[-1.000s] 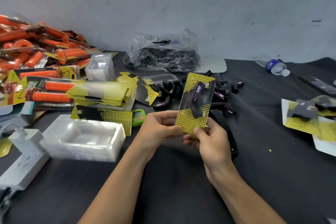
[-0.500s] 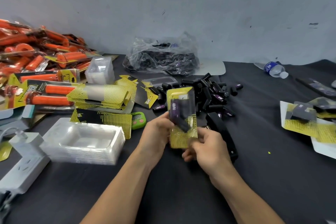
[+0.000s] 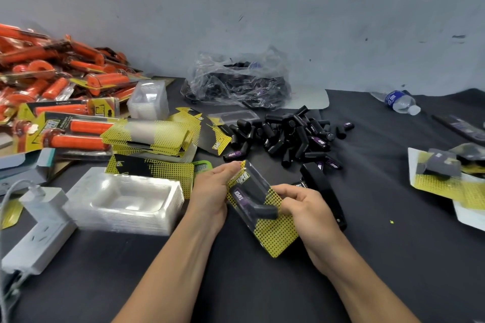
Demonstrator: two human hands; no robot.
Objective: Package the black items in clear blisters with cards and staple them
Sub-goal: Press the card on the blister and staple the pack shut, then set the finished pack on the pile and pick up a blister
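Both hands hold one blister pack: a yellow dotted card under a clear blister with black items inside. My left hand grips its upper left edge, and my right hand pinches its right side. The pack lies tilted, low over the black table. A black stapler lies just behind my right hand. Loose black items are heaped behind it. A stack of clear blisters sits to the left, with yellow cards beyond it.
Orange-handled packaged goods pile up at the far left. A white power strip lies near the left edge. A plastic bag of black items sits by the wall, a water bottle at back right, finished packs at right.
The pack was held upright and higher a second ago. It has come down toward the table and turned to lie tilted, with both hands still on it.
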